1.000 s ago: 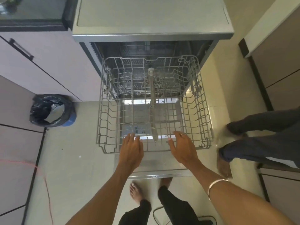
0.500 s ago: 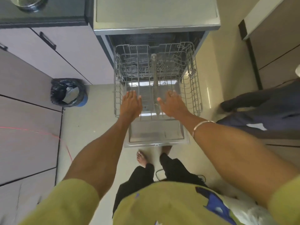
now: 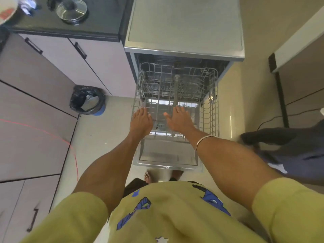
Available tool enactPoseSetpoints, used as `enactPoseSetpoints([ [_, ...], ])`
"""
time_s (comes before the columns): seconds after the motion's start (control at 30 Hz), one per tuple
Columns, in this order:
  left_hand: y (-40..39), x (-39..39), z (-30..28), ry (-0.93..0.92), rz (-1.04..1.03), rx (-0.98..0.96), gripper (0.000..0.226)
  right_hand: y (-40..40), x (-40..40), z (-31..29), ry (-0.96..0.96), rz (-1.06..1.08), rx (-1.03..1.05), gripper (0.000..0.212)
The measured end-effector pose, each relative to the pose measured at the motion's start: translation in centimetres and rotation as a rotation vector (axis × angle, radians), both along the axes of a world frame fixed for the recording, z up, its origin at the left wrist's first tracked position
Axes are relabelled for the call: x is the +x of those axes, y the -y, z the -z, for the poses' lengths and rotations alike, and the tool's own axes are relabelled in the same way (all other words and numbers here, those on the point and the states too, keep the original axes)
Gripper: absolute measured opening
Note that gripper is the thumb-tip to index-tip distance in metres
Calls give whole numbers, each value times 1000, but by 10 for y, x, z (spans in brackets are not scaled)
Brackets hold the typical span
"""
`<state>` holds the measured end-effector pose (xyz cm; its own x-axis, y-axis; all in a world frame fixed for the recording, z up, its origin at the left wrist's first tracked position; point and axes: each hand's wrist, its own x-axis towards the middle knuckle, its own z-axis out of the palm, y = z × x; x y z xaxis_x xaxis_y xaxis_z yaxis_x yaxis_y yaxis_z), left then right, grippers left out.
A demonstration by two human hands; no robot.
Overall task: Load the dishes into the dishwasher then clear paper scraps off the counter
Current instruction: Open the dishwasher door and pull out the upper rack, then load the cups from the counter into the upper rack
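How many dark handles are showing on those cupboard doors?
3. One handle sits on the far-left door under the counter, a second handle on the door nearer the dishwasher, and a third handle at bottom left. Others may lie out of frame.

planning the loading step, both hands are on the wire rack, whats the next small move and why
Probably ease the rack a little further out over the open door. Both the left hand and right hand lie flat and open on its front edge, and its back part sits under the dishwasher top.
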<state>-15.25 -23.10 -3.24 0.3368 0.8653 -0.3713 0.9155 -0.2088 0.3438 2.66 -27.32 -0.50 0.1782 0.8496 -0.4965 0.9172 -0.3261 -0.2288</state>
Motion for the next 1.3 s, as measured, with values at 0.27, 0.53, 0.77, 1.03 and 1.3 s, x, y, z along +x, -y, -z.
enactPoseSetpoints([
  [0.27,-37,-50,-9,18,-119,16,56,-62,-48,-14,18,-96,-6,78],
  [0.53,-107,-192,-15,11,-165,99,55,-129,-191,-15,-39,-89,31,75],
  [0.77,-155,-314,-25,14,-213,152,53,-184,-307,-25,-50,-110,77,72],
  [1.03,-229,-365,-21,8,-245,133,54,-245,-344,-29,-73,-88,71,72],
  [1.3,-306,-342,-34,137,-209,152,54,-314,-333,-25,-107,36,241,65],
])
